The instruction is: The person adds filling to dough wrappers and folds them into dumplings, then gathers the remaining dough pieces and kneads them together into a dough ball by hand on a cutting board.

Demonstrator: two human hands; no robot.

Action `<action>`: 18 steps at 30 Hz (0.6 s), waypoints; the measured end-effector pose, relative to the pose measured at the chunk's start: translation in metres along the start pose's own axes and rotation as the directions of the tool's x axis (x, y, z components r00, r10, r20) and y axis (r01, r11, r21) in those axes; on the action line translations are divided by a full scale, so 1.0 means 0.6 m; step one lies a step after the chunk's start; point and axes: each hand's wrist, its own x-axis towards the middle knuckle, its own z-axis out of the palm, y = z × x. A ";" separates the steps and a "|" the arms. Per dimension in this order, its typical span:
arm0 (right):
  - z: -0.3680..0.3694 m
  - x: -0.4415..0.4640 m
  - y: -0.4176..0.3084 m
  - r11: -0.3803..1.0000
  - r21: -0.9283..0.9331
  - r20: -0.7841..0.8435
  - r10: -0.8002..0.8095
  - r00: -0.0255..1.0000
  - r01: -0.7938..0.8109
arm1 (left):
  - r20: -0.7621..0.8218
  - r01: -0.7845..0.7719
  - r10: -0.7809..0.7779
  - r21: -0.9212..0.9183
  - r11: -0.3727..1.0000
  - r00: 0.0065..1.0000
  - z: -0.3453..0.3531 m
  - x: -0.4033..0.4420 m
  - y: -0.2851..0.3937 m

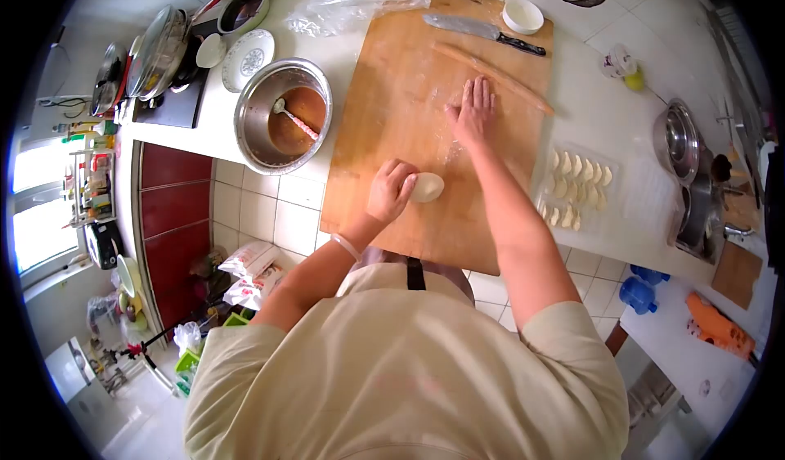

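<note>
My left hand [391, 190] is closed with its thumb on the edge of a round dough wrapper [428, 187], over the near part of the wooden board [384, 108]. Farther up the board, my right hand [473, 115] is palm down with its fingers stretched out, and nothing shows in it. Just beyond those fingers lies a thin wooden rolling pin [495, 76]. Flour is dusted across the wood around the right hand. To the right of the board, several folded dumplings [582, 170] sit in rows on a clear tray [615, 178].
A steel bowl [245, 125] of brown liquid with a spoon [296, 119] stands left of the board. A knife [470, 28] and a white bowl [523, 16] occupy its far end. Plastic bags [352, 2] lie behind, and a sink [695, 215] is at far right.
</note>
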 end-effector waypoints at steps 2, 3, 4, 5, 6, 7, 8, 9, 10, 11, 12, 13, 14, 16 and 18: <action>0.007 -0.016 -0.061 0.998 0.025 0.020 -0.057 0.998 0.056 | -0.024 0.025 -0.025 0.002 1.000 0.999 -0.003 -0.019 -0.003; 0.009 -0.019 -0.091 0.993 0.042 0.046 -0.108 0.993 0.106 | -0.041 0.053 -0.053 -0.006 0.999 0.998 -0.001 -0.031 -0.006; 0.010 -0.016 -0.119 0.994 0.044 0.049 -0.107 0.993 0.105 | -0.028 0.057 -0.058 -0.009 0.998 0.998 0.000 -0.042 -0.014; 0.010 -0.007 -0.143 0.975 0.129 0.021 -0.185 0.982 0.181 | -0.024 0.056 -0.057 -0.011 0.998 0.998 0.000 -0.047 -0.014; 0.010 0.002 -0.150 0.944 0.209 -0.015 -0.260 0.966 0.257 | -0.030 0.056 -0.056 -0.008 0.998 0.998 0.001 -0.050 -0.013; 0.017 0.021 -0.145 0.944 0.207 -0.013 -0.259 0.966 0.256 | -0.038 0.059 -0.059 -0.005 0.998 0.998 0.001 -0.053 -0.009; 0.023 0.053 -0.142 0.922 0.255 -0.011 -0.300 0.954 0.293 | -0.040 0.063 -0.063 -0.008 0.998 0.997 0.003 -0.054 -0.008; 0.031 0.076 -0.141 0.895 0.303 -0.009 -0.340 0.940 0.327 | -0.032 0.061 -0.061 0.001 0.998 0.998 0.002 -0.050 -0.004; 0.031 0.083 -0.131 0.872 0.349 -0.299 -0.244 0.922 0.344 | -0.022 0.066 -0.065 0.008 0.998 0.998 0.001 -0.053 -0.003; 0.031 0.073 -0.115 0.762 0.620 -0.210 -0.069 0.975 0.188 | -0.023 0.074 -0.074 0.001 0.997 0.997 0.002 -0.054 -0.004; 0.028 0.069 -0.094 0.569 0.822 -0.076 0.076 0.994 0.019 | -0.043 0.053 -0.053 0.005 0.999 0.998 0.003 -0.050 -0.009; 0.014 0.045 -0.067 0.669 0.733 0.021 0.159 0.987 -0.124 | -0.063 0.037 -0.037 0.009 0.999 0.997 0.004 -0.051 -0.010; -0.007 0.011 -0.022 0.320 0.849 0.438 0.017 0.899 -0.420 | -0.070 0.044 -0.044 0.003 0.999 0.997 0.005 -0.053 -0.008; -0.038 -0.048 0.008 0.347 0.522 0.853 -0.221 0.473 -0.779 | -0.063 0.074 -0.074 -0.003 0.997 0.995 0.006 -0.051 0.000; -0.049 -0.026 -0.010 0.379 0.470 0.881 -0.246 0.403 -0.797 | -0.084 0.038 -0.038 -0.007 0.999 0.996 0.009 -0.049 -0.006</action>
